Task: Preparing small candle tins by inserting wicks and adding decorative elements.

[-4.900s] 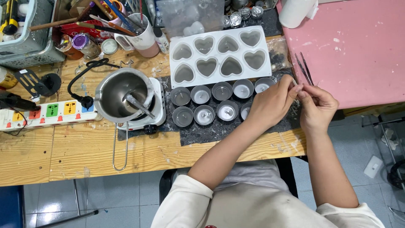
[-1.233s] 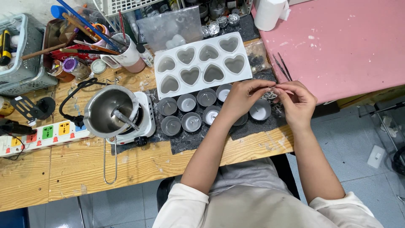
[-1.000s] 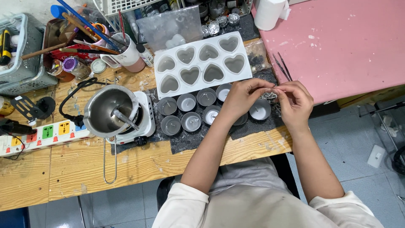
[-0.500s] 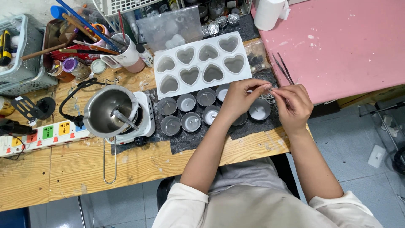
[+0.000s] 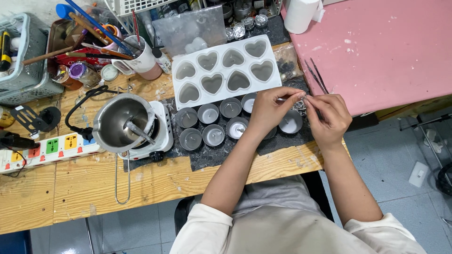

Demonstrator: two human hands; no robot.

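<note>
Both hands meet over the small round metal cups point(image 5: 221, 123), at the right end of the rows. The left hand point(image 5: 272, 109) and the right hand point(image 5: 331, 116) each have their fingertips pressed together on one tiny thin thing point(image 5: 303, 97), maybe a little wick. It is too small to be sure. It hangs just above the last silver cup point(image 5: 290, 123), likely so it can go down into it.

The cups sit in two rows on a dark mat point(image 5: 221, 153), close side by side, so hot wax could fill them one after another. Just behind the cups lies the white tray with heart-shaped holes point(image 5: 227, 71). Left of the cups stands the shiny steel pot with a long handle point(image 5: 123, 124) on a small white hot plate point(image 5: 162, 129).

Right of the cups the pink board point(image 5: 391, 51) starts, with thin dark tweezers point(image 5: 315, 75) near its edge. The front rim of the wooden counter point(image 5: 141, 181) is near the cups, with a bare strip of wood there. Behind the heart tray it is crowded with a white mug full of sticks and brushes point(image 5: 141, 59).
</note>
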